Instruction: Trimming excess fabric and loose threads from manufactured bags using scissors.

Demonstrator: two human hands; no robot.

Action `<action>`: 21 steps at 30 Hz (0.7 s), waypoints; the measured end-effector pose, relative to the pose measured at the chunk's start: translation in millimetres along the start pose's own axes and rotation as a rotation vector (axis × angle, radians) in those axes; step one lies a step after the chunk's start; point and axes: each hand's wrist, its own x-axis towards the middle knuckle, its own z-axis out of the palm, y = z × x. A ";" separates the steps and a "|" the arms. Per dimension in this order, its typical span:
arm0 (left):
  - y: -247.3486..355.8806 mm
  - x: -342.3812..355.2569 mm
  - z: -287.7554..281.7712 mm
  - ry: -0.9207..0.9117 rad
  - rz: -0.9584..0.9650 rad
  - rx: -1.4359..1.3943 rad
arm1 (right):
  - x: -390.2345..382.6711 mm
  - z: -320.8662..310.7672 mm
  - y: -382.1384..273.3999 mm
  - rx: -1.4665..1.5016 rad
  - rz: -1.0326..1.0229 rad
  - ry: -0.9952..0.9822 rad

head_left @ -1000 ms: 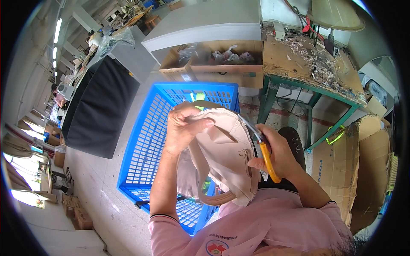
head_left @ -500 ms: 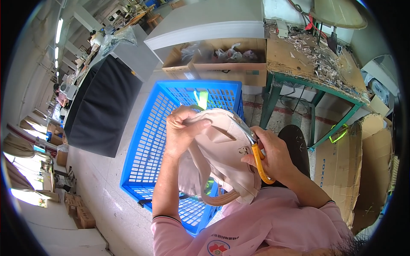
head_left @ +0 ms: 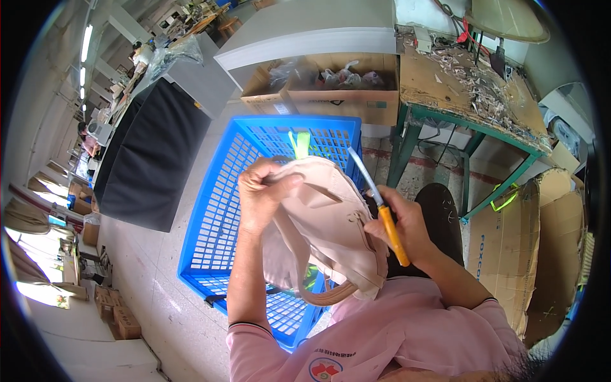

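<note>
A pale pink fabric bag (head_left: 331, 219) with a curved carry strap hangs in front of my body, over the blue crate. At its upper rim, my left hand (head_left: 262, 194) is closed, pinching the cloth between thumb and fingers. My right hand (head_left: 407, 226) grips a pair of scissors (head_left: 393, 237) with orange-yellow handles. Their blade points up and away, beside the bag's right edge and apart from the cloth at its tip. The fingers behind the handles are partly hidden.
The blue plastic crate (head_left: 207, 235) has a bright green strap (head_left: 302, 145) inside it. Ahead stand cardboard boxes (head_left: 344, 105) holding plastic-wrapped items. Scraps litter a green-legged workbench (head_left: 445, 76) at the right. Folded cardboard (head_left: 509, 254) leans near my right arm; a black-covered block (head_left: 153, 159) stands left.
The scissors have come away from the bag's upper right edge, and their blade has swung more upright. My left hand and the bag have shifted slightly left.
</note>
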 end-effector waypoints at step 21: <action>8.2 -29.2 -61.6 0.652 -0.163 -0.351 | 4.9 -71.5 2.2 0.323 0.109 0.154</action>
